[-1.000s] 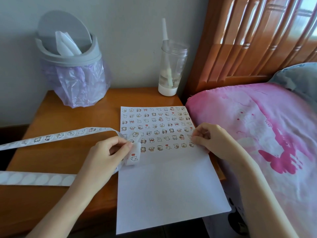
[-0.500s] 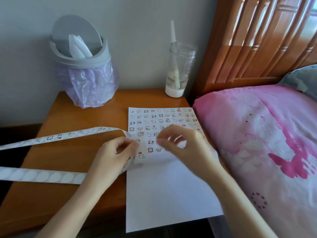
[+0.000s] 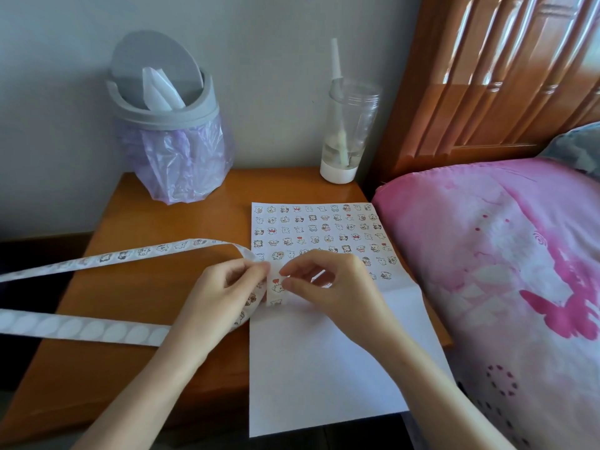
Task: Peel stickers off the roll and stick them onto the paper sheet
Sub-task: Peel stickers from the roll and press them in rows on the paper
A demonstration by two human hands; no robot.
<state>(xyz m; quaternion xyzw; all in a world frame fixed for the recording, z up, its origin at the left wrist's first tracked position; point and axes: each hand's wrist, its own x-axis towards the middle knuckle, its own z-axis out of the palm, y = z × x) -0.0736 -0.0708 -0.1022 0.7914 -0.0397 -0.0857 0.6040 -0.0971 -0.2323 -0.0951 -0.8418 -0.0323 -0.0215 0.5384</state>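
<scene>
Right hand [image 3: 328,287] now pinches one sticker strip [image 3: 130,254].

bin [image 3: 168,125] back-left on table [image 3: 136,287] | paper sheet [image 3: 324,368] right | bottle [image 3: 347,131] behind

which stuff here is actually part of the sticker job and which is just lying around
In use: long white sticker strip, white paper sheet, left hand, right hand.
Lying about: grey swing-lid bin with purple bag, clear plastic bottle, pink bedding.
</scene>
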